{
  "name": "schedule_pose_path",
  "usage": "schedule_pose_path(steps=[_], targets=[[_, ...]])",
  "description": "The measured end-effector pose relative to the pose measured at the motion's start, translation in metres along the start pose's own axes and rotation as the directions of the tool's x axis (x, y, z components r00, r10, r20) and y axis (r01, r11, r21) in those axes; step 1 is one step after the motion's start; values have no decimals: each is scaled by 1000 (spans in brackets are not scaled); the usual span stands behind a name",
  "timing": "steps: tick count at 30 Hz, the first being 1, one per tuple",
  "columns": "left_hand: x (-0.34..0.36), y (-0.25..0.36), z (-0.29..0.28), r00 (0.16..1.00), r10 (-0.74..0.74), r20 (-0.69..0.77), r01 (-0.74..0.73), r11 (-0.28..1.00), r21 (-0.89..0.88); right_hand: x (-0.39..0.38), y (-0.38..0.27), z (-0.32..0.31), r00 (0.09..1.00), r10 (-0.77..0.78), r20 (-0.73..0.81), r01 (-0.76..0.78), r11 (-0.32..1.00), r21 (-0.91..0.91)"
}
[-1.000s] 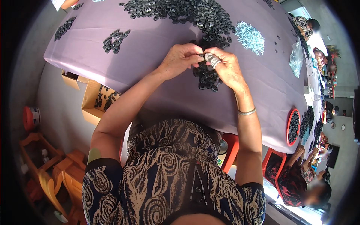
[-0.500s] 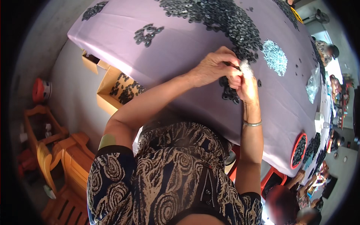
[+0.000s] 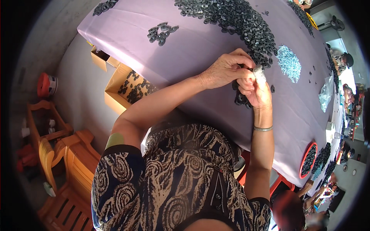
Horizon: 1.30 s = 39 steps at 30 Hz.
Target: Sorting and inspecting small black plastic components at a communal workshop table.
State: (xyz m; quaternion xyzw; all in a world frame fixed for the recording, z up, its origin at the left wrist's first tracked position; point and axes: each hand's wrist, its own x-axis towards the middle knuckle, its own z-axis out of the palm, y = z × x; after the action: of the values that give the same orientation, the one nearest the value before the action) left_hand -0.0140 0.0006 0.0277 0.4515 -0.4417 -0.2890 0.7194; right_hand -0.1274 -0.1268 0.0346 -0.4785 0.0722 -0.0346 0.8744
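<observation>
My left hand pinches a small black piece, its thumb and index finger closed on it. My right hand, with whitish wrapping on a finger and a bangle at the wrist, is closed against the left hand at the same piece, partly hidden by fingers. Beneath them lies a small pile of black pieces. Beyond them spreads a big heap of identical pieces on the lilac tablecloth, with a pile of pale blue small parts to the right.
Cardboard boxes, one holding black pieces, sit below the table's left edge beside wooden chairs. A red-rimmed tray of black pieces and a plastic bag lie rightward. Several people sit along the table's right side.
The view has swung, so table and hands appear further right and lower. My hands have drawn tighter together, the right one turned more upright, still at the small piece.
</observation>
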Motion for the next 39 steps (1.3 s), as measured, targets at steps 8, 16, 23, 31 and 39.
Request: schedule_pose_path(steps=[8, 16, 23, 31, 39], targets=[[-4, 24, -51, 996, 29, -88, 61, 519, 852, -14, -18, 2, 955, -229, -186, 137, 903, -407], [-45, 24, -112, 961, 249, -117, 112, 32, 993, -34, -21, -37, 791, -511, -338, 147, 694, -705], [-38, 25, -118, 929, 314, -194, 228, -77, 971, -46, -31, -56, 742, -526, -416, 211, 772, -599], [-27, 27, -19, 997, -63, 33, 13, 621, 784, -71, -34, -27, 966, -173, -195, -46, 624, -780], [-18, 26, 4, 954, -281, 107, 23, 421, 907, -85, -51, -3, 937, -112, -330, -318, 116, -941]])
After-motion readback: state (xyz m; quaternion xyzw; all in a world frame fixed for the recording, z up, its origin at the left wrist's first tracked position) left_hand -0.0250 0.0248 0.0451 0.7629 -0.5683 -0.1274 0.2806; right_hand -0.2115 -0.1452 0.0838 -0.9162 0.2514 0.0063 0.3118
